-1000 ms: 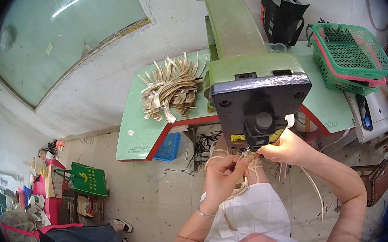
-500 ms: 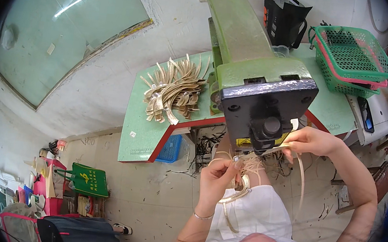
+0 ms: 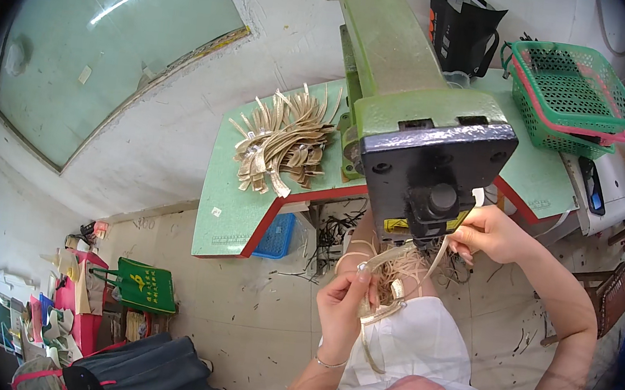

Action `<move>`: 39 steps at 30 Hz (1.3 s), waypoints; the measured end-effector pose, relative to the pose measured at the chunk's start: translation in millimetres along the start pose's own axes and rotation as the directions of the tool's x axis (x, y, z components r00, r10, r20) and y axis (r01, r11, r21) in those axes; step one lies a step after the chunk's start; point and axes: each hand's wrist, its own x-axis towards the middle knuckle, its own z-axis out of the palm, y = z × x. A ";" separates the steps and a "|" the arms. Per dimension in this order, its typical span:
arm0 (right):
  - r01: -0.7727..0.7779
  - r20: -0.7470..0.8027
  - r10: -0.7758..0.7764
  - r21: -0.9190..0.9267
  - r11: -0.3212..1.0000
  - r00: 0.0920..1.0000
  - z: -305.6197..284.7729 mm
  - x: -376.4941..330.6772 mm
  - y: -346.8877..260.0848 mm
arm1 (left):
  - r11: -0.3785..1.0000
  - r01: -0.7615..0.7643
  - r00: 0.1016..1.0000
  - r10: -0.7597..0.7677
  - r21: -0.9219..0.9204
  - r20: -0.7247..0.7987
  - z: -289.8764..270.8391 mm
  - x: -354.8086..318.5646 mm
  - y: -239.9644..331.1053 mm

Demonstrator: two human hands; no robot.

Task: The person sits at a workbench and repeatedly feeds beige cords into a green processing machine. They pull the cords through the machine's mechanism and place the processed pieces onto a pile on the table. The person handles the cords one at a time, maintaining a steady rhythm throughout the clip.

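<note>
My left hand [image 3: 343, 299] pinches a thin pale gold strap [image 3: 380, 310] just below the dark head of a green machine [image 3: 421, 123]. The strap's lower end curls down over my white lap. My right hand [image 3: 489, 232] holds the upper end of another pale strap [image 3: 440, 256] at the right side of the machine's black head, beside its round knob. A loose bundle of the same straps hangs under the machine between both hands.
A pile of pale straps [image 3: 284, 142] lies on the green table [image 3: 230, 209] left of the machine. Stacked green and pink baskets [image 3: 575, 90] and a black bag [image 3: 463, 23] stand behind. A blue crate [image 3: 277, 236] sits under the table; bags lie on the floor at left.
My left hand has dropped lower and pulled its strap down. My right hand stays at the machine head. The view has shifted slightly.
</note>
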 end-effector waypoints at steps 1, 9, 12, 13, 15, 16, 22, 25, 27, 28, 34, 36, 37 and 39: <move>0.017 0.030 -0.016 -0.022 1.000 0.999 1.1 1.5 1.9 | 1.000 -0.002 1.000 0.002 -0.002 -0.028 -2.6 -1.8 1.2; 0.052 -0.008 -0.052 -0.022 0.998 0.999 22.2 12.4 11.7 | 0.994 0.011 0.993 -0.024 -0.107 -0.113 -36.1 -11.5 4.7; 0.013 -0.026 -0.014 -0.009 1.000 1.000 29.5 13.5 7.4 | 0.989 0.012 0.991 -0.031 -0.145 -0.127 -45.8 -8.5 3.3; 0.001 -0.034 -0.001 0.000 1.000 0.999 31.2 13.7 6.2 | 0.987 0.039 0.994 -0.054 -0.154 -0.094 -50.6 -5.7 1.6; -0.019 -0.061 0.016 -0.059 0.998 0.998 35.3 15.6 3.4 | 0.983 0.085 0.995 -0.093 -0.165 -0.044 -59.9 -3.8 -0.2; -0.030 -0.076 0.023 -0.088 0.996 0.997 36.3 15.4 2.1 | 0.996 0.036 0.991 -0.046 -0.084 -0.126 -54.9 -0.3 -3.0; 0.118 -0.120 -0.175 -0.381 0.917 0.977 26.9 22.2 6.7 | 0.425 -0.565 0.794 0.512 0.707 0.326 -23.5 44.8 0.1; 0.256 -0.108 -0.296 -0.286 0.923 0.949 31.6 25.7 0.6 | 0.484 -0.560 0.828 0.293 0.672 0.479 2.7 45.3 18.7; 0.297 -0.093 -0.343 -0.325 0.898 0.935 28.7 27.7 4.5 | 0.589 -0.365 0.909 0.057 0.721 0.413 13.0 45.3 25.8; 0.223 -0.078 -0.262 -0.331 0.917 0.962 24.8 26.1 4.2 | 0.738 -0.269 0.926 0.020 0.619 0.378 14.3 46.6 23.5; -0.330 0.056 0.330 0.002 0.944 0.942 10.6 6.0 -13.0 | 0.926 -0.062 0.973 -0.027 0.372 0.230 -6.0 36.6 3.8; -0.325 0.000 0.326 0.077 0.943 0.945 19.4 3.3 -12.7 | 0.945 -0.024 0.986 -0.031 0.326 0.164 -9.3 28.1 1.3; -0.320 -0.026 0.325 0.113 0.941 0.945 25.6 3.0 -13.2 | 0.954 -0.007 0.991 -0.034 0.301 0.129 -11.8 23.3 0.1; -0.289 -0.053 0.296 0.103 0.952 0.954 38.0 4.3 -14.8 | 0.957 0.028 0.998 -0.043 0.289 0.047 -20.5 12.6 -1.5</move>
